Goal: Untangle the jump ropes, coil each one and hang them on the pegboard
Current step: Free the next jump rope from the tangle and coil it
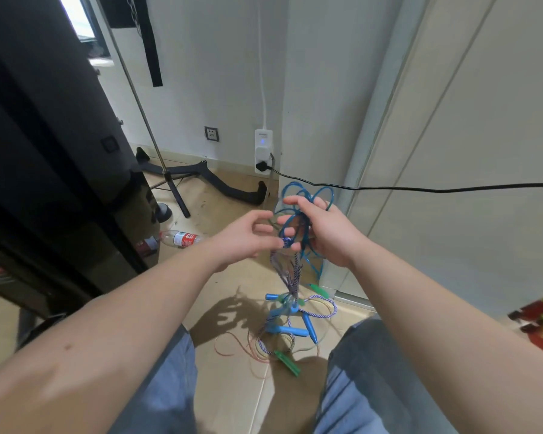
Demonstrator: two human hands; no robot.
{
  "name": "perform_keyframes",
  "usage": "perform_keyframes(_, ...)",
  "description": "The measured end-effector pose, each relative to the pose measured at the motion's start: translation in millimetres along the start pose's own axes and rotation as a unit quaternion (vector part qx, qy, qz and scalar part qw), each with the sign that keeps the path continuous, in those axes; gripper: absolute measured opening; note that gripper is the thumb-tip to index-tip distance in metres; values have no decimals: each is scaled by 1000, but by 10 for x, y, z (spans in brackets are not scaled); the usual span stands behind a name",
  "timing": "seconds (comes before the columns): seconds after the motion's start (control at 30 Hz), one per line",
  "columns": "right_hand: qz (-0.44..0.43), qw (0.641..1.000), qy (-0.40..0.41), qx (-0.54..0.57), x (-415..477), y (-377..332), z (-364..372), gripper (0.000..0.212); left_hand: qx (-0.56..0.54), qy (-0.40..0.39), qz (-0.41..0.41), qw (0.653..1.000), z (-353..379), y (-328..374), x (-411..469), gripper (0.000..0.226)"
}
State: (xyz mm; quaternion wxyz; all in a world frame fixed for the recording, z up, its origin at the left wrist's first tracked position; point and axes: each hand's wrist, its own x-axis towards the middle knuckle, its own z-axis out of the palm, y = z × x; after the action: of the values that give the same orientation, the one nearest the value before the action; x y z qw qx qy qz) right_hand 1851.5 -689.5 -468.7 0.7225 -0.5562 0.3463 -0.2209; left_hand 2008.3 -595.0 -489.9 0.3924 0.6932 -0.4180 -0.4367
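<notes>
My right hand (323,233) grips a bunch of blue jump rope loops (308,195) that stick up above its fingers. A braided blue-and-white rope (290,277) hangs down from the same bundle to the floor. My left hand (248,236) is beside it, fingers curled, thumb and fingertips pinching the braided rope at the knot just below the blue loops. On the floor lie blue handles (290,331), a green handle (287,363) and thin orange-clear rope loops (242,349), all tangled together. No pegboard is in view.
A black cable (420,188) runs from a wall power strip (263,151) across behind my hands. A plastic bottle (182,239) lies on the floor left. A tripod stand (170,183) and dark cabinet (44,151) stand left; a pale door (467,151) is right.
</notes>
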Motion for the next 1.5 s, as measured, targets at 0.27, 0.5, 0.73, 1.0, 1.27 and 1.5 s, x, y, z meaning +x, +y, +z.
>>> perform_keyframes(0.27, -70, 983, 68, -154, 35, -31, 2, 22, 58, 0, 25, 998, 47, -50, -8, 12)
perform_keyframes(0.5, -56, 972, 146, -173, 111, 3, -187, 25, 252, 49, 36, 966, -120, -168, -21, 13)
perform_keyframes(0.73, -42, 943, 107, -314, 47, 7, -386, 22, 161, 127, -4, 979, -145, -153, 12, 32)
perform_keyframes(1.0, 64, 837, -88, -536, -21, 165, -337, 20, 20, 162, 31, 986, -104, -27, 2, 31)
perform_keyframes(1.27, 39, 889, 28, -456, 138, 392, -374, 22, -102, 154, 71, 980, -39, 187, -27, 33)
perform_keyframes(1.5, -19, 923, -35, -383, 151, 360, -231, 95, -210, 96, 98, 968, -4, 464, -74, 32)
